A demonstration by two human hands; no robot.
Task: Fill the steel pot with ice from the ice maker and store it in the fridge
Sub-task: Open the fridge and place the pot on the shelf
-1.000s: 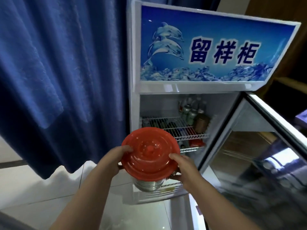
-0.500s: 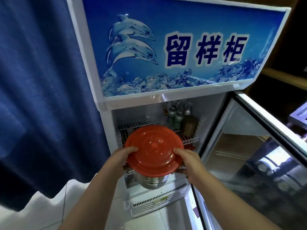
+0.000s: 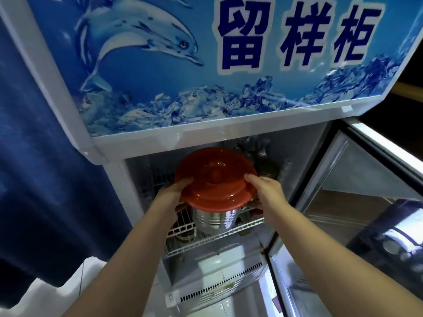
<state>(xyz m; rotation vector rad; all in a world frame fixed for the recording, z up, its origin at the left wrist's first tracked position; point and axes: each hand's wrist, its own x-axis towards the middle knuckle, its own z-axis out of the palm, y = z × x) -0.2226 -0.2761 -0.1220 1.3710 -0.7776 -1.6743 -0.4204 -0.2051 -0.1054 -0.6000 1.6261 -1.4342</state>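
At the open front of the fridge [image 3: 206,135], over the front edge of its wire shelf [image 3: 248,227], you hold the steel pot [image 3: 215,221] upright with its red lid [image 3: 215,177] on. Your left hand [image 3: 175,192] grips the left side, thumb on the lid's rim; your right hand [image 3: 267,191] grips the right side likewise. Whether the pot's base touches the shelf cannot be told. The glass door [image 3: 366,202] stands open on the right. Blurred containers [image 3: 266,167] occupy the shelf's back right corner.
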